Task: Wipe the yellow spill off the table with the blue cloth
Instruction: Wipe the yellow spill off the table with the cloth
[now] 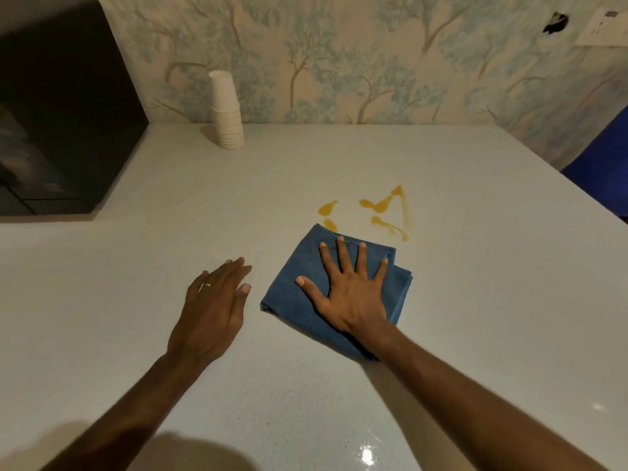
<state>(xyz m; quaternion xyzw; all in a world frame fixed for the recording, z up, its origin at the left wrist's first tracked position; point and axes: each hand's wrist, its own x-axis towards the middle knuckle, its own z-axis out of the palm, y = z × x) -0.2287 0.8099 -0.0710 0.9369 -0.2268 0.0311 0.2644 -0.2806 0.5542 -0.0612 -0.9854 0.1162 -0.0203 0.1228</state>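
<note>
Wiping is about to start, I judge: my right hand [350,294] presses spread-fingered on the folded blue cloth [299,283] just short of the yellow spill [377,207], left hand [214,300] flat, empty; next, push forward.

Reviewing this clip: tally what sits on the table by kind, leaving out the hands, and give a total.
Blue cloth: 1, folded, under the right hand
Stack of white paper cups: 1 stack; cups too many to count singly
Black appliance: 1, at the far left
Yellow spill: 1, in several patches
Total: 4
</note>
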